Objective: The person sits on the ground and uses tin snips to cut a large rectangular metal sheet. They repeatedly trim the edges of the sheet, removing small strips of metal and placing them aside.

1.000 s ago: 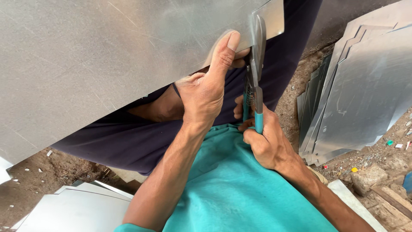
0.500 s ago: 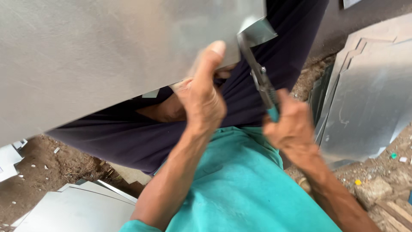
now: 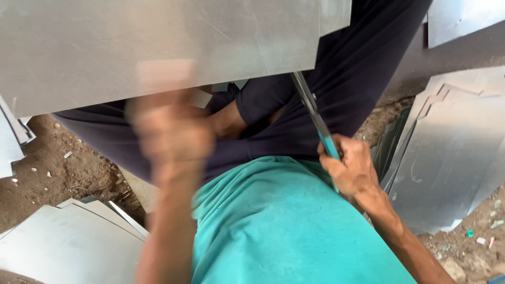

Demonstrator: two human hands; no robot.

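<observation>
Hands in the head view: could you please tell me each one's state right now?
Left hand: motion-blurred below the metal sheet; grip cannot be told.
Right hand: closed on the snips.

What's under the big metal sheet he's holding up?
Under the metal sheet: dark trousers, the blurred left hand, and snips in the right hand, blades at its lower edge. The sheet hides everything behind it.

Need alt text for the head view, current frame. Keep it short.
A person's right hand grips teal-handled metal snips pointed up at the lower edge of a large grey sheet of metal held over their lap. The left hand, motion-blurred, is raised just under that sheet. More cut grey metal sheets lie on the dirt ground.
</observation>
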